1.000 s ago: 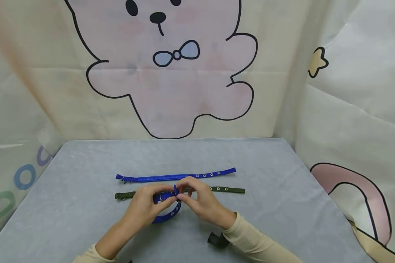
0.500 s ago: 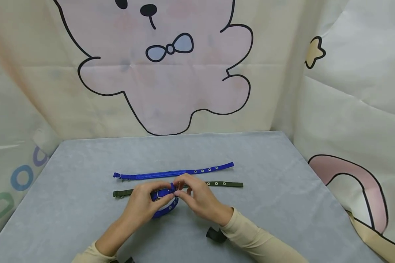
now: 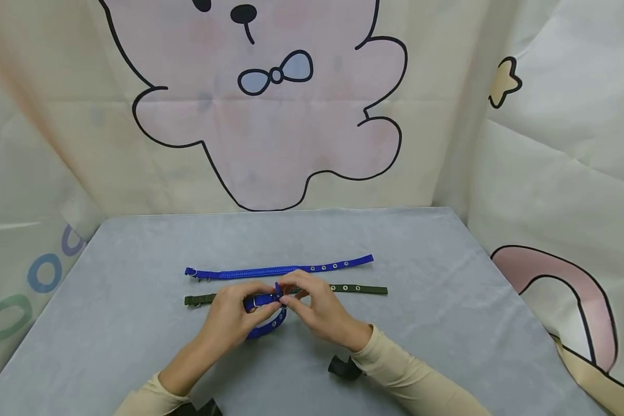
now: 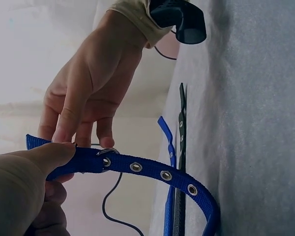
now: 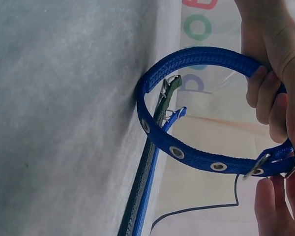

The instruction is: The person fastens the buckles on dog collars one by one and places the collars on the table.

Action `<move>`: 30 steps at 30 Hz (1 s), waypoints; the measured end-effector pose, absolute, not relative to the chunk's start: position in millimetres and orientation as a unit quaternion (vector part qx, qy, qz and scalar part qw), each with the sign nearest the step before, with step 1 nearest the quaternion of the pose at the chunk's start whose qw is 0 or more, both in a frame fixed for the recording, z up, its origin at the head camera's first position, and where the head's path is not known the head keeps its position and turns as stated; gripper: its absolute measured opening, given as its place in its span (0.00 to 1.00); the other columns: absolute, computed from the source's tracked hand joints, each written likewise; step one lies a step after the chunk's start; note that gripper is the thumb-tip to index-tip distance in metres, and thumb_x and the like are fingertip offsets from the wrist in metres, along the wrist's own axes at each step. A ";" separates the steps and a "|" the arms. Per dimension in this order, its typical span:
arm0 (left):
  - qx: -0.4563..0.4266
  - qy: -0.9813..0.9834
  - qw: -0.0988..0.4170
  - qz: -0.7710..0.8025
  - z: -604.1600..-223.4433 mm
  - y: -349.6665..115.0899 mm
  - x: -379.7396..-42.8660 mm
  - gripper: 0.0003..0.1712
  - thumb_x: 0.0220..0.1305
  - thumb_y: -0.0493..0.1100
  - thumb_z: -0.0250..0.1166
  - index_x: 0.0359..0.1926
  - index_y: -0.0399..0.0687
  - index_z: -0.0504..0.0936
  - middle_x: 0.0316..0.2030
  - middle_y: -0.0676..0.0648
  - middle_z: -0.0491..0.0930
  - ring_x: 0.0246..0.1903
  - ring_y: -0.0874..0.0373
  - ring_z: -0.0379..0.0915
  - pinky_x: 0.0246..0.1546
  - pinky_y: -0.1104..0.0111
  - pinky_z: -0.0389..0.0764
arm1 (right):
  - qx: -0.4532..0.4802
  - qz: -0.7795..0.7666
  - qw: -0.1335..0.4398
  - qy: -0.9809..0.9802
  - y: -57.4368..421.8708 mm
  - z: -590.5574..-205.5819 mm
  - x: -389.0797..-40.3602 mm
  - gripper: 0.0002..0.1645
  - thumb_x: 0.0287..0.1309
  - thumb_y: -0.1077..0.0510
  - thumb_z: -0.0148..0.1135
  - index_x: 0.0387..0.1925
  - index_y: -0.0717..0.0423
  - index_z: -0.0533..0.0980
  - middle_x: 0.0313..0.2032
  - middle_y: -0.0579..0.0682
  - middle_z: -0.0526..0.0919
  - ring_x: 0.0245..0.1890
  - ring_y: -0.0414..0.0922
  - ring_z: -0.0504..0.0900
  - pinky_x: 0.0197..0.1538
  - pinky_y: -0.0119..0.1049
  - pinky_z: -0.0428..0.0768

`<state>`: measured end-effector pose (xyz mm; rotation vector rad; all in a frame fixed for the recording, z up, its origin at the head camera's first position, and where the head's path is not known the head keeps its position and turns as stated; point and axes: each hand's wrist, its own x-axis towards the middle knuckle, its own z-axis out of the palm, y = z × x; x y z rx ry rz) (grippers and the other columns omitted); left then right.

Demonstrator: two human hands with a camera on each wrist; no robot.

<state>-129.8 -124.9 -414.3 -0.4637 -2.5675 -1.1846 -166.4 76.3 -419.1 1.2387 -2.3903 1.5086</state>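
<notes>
A blue pet collar (image 3: 267, 329), bent into a loop, is held off the table between both hands. My left hand (image 3: 230, 316) pinches it near the buckle end, thumb on top in the left wrist view. My right hand (image 3: 319, 311) pinches the same end from the other side, its fingertips close to a metal ring. In the right wrist view the strap of the collar (image 5: 187, 153) runs through the metal buckle (image 5: 257, 166), and several eyelets show along it. The fingertips partly hide the overlapping end.
A second blue collar (image 3: 260, 272) lies straight across the table, eyelets to the right. Nearer lies a dark green collar (image 3: 361, 289), partly behind the hands. The grey cloth-covered table (image 3: 421, 248) meets printed curtains at the back and sides.
The head view has shifted slightly. Both hands keep their grip on the looped blue collar, with only small finger movements. The two collars on the table have not moved.
</notes>
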 end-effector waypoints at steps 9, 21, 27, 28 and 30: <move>-0.159 -0.876 0.109 -0.443 -408.0 -123.6 -133.9 0.14 0.59 0.43 0.76 0.47 0.49 0.89 0.44 0.50 0.90 0.27 0.72 0.74 0.27 0.75 0.77 | 0.369 0.528 0.037 -0.764 77.6 -416.4 -166.0 0.14 0.68 0.65 0.61 0.54 0.60 0.78 0.48 0.57 0.85 0.49 0.50 0.85 0.46 0.36 0.85; -0.164 -0.901 0.106 -0.387 -407.1 -121.0 -134.0 0.14 0.59 0.45 0.75 0.46 0.46 0.90 0.42 0.50 0.90 0.29 0.69 0.75 0.30 0.74 0.76 | 0.394 0.509 0.068 -0.762 75.7 -418.1 -166.9 0.15 0.66 0.66 0.63 0.54 0.62 0.79 0.46 0.55 0.86 0.45 0.47 0.84 0.43 0.34 0.84; -0.137 -0.920 0.078 -0.360 -409.2 -122.3 -132.9 0.14 0.58 0.46 0.76 0.44 0.47 0.90 0.38 0.50 0.90 0.19 0.69 0.62 0.21 0.73 0.66 | 0.377 0.523 0.050 -0.762 72.4 -420.7 -168.3 0.15 0.69 0.65 0.60 0.55 0.63 0.78 0.50 0.57 0.85 0.49 0.50 0.84 0.48 0.38 0.84; -0.134 -0.922 0.074 -0.355 -409.8 -122.1 -133.1 0.13 0.58 0.46 0.76 0.44 0.48 0.90 0.38 0.50 0.89 0.18 0.69 0.61 0.21 0.73 0.65 | 0.373 0.528 0.049 -0.762 72.6 -420.5 -168.7 0.15 0.70 0.65 0.59 0.55 0.63 0.78 0.50 0.57 0.85 0.50 0.50 0.84 0.49 0.39 0.84; -0.130 -0.923 0.069 -0.355 -410.8 -121.9 -133.3 0.12 0.59 0.46 0.75 0.43 0.50 0.90 0.38 0.51 0.89 0.21 0.68 0.64 0.22 0.73 0.67 | 0.362 0.538 0.042 -0.760 73.2 -419.7 -169.3 0.15 0.71 0.64 0.57 0.56 0.62 0.77 0.51 0.58 0.85 0.52 0.51 0.84 0.49 0.39 0.84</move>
